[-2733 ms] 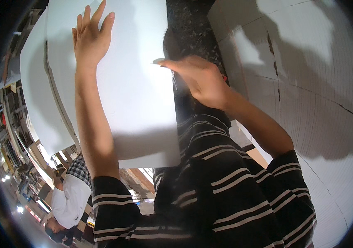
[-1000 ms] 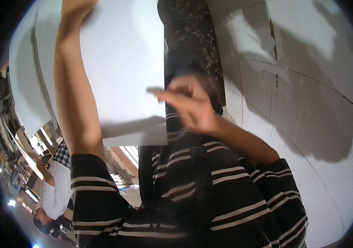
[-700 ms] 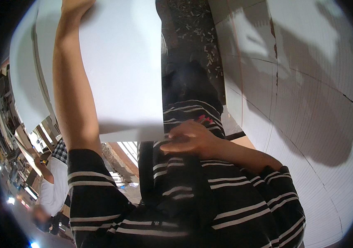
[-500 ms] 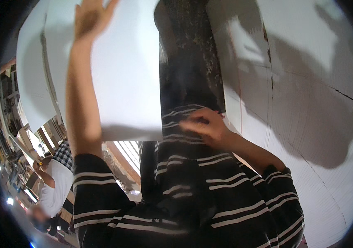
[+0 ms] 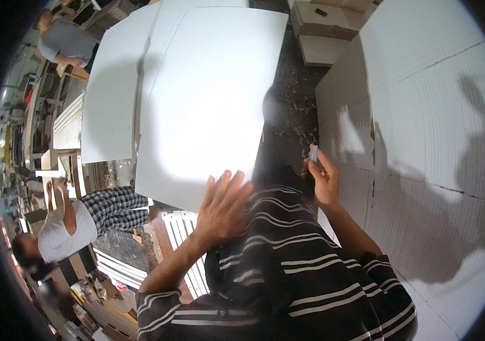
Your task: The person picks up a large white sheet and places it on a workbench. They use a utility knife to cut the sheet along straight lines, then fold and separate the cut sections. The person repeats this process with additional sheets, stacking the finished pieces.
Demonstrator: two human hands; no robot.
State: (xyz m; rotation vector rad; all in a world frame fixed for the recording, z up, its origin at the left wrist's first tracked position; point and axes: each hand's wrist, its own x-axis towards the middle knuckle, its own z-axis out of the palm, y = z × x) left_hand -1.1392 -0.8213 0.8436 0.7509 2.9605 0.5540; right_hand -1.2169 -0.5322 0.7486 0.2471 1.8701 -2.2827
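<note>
Fingers spread wide, my left hand (image 5: 222, 207) presses the near edge of the white board (image 5: 208, 96), whose long axis runs away from me. My right hand (image 5: 323, 179) pinches a small pale scrap (image 5: 313, 153) just right of it.

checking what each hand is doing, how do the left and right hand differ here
The left hand is open, fingers spread, flat on the near edge of the white sheet. The right hand is closed, pinching a small pale object, clear of that sheet and beside the white panel. The left lies palm down; the right is raised. Both wear striped sleeves.
</note>
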